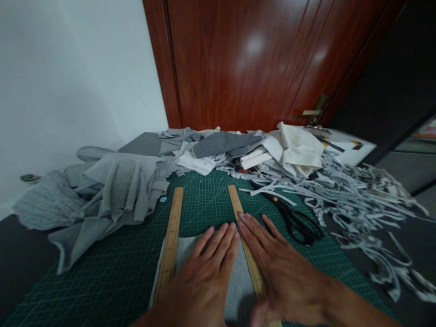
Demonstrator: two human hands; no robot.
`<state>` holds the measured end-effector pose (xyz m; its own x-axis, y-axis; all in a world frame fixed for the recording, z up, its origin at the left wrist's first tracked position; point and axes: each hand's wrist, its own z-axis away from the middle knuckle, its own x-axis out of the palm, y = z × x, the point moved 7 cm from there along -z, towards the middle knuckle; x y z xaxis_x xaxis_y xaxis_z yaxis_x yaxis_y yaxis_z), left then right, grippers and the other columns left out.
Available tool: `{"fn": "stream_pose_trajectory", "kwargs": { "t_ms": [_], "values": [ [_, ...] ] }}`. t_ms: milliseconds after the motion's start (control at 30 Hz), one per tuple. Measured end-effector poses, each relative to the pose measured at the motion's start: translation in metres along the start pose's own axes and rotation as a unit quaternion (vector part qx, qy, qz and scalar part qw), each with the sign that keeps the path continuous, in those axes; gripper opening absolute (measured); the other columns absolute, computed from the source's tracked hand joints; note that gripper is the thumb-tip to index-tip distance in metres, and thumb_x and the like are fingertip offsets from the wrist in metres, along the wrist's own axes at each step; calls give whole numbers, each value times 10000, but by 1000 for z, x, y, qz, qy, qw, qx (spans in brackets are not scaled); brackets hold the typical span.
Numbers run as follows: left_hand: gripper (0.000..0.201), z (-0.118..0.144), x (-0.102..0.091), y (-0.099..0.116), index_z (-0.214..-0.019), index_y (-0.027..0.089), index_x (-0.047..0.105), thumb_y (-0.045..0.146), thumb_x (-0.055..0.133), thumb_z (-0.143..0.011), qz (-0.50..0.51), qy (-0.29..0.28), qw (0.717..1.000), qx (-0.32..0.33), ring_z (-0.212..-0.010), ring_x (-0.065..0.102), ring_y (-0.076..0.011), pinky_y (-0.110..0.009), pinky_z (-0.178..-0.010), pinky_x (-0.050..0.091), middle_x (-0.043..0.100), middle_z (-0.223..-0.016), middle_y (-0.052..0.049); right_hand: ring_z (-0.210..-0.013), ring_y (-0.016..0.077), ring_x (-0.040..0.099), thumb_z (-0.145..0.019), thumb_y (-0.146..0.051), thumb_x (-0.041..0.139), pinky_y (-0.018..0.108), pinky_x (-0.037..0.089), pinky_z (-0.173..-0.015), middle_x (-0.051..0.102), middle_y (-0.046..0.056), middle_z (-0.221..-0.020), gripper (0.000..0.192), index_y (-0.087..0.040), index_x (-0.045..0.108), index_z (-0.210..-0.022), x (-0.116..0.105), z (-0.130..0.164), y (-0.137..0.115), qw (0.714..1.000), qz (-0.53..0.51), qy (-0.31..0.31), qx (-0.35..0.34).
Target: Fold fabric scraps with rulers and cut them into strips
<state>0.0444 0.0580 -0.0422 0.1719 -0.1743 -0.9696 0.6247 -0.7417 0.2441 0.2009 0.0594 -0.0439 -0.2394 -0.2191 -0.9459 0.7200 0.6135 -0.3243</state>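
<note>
A piece of light grey fabric (237, 286) lies flat on the green cutting mat (207, 204). My left hand (207, 268) rests on it with fingers stretched out, between two wooden rulers. The left wooden ruler (172, 227) runs along the fabric's left side. Over the right wooden ruler (251, 261) lies my right hand (272, 259), its fingers extended and pressing along the ruler's edge. Both hands are open and grip nothing. Black-handled scissors (299, 222) lie just right of my right hand, their blades partly under fabric strips.
Crumpled grey fabric (119, 186) is heaped at the left. Grey and white cloth pieces (225, 147) are piled along the back. Many cut fabric strips (361, 218) spread over the right side. A blue round piece (163, 199) sits by the left heap. Behind stands a wooden door (231, 63).
</note>
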Motion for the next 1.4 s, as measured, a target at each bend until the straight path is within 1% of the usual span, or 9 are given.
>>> {"fn": "stream_pose_trajectory", "kwargs": {
  "t_ms": [167,433,600,733,833,967,1167,1300,1400],
  "values": [
    [1168,1,0,1,-1699,142,157,686,709,-825,3,10,1000,7,-1631,139,-373,-552,-1339,121,86,-1767,-144,-1628,440,31,-755,-780,782,672,-1,-1301,48,145,-1791,1353,-222,10,-1716,-4,-2,1,1000,-5,5,-13],
    [1086,-1,-3,4,-1687,94,180,643,658,-879,3,-25,1000,-8,-1638,101,-352,-553,-1337,118,65,-1756,-153,-1620,474,70,-716,-842,762,729,27,-1281,125,101,-1789,1335,-266,92,-1717,-10,-2,2,1000,-2,18,21],
    [978,-1,-6,4,-1683,100,207,568,612,-926,1,-23,1000,-10,-1639,114,-337,-549,-1335,135,70,-1759,-134,-1623,462,79,-751,-831,727,726,36,-1283,114,146,-1782,1299,-185,140,-1713,-10,-1,-2,1000,7,14,25],
    [958,-1,-3,3,-1688,108,190,556,592,-943,1,-11,1000,-2,-1636,130,-340,-544,-1337,134,86,-1762,-132,-1634,423,49,-761,-833,699,666,21,-1305,84,158,-1779,1281,-132,185,-1701,-8,-2,-3,999,4,0,32],
    [998,-1,2,3,-1693,110,164,542,626,-921,-6,-8,1000,2,-1637,127,-347,-550,-1338,126,71,-1765,-132,-1639,397,21,-732,-863,692,611,-8,-1319,53,159,-1777,1331,-107,173,-1697,-7,-4,-3,999,1,-15,35],
    [1115,2,1,3,-1694,85,124,631,662,-884,-23,6,1000,13,-1635,119,-371,-549,-1340,93,59,-1762,-158,-1632,408,-37,-689,-861,715,609,-61,-1309,-2,178,-1770,1398,-67,146,-1688,-3,-5,-1,997,1,-62,53],
    [1124,1,1,1,-1686,37,93,790,469,-942,1,-14,998,54,-1633,109,-381,-564,-1333,94,63,-1745,-214,-1627,421,-64,-591,-812,804,597,-115,-1297,-61,173,-1768,1511,-59,88,-1688,-4,-5,0,993,-27,-97,64],
    [1156,2,-2,1,-1686,68,-15,818,444,-936,16,-18,998,56,-1638,45,-368,-575,-1331,66,13,-1746,-200,-1623,433,-75,-563,-774,848,596,-127,-1295,-66,180,-1771,1548,-60,63,-1690,-8,-5,0,989,-56,-121,59],
    [1115,5,-9,5,-1689,87,2,804,435,-952,26,-40,998,42,-1639,39,-354,-577,-1331,85,10,-1748,-186,-1622,440,-66,-559,-759,875,610,-130,-1291,-81,174,-1774,1569,-95,19,-1695,-12,-4,0,988,-78,-127,43]
  ]
}}
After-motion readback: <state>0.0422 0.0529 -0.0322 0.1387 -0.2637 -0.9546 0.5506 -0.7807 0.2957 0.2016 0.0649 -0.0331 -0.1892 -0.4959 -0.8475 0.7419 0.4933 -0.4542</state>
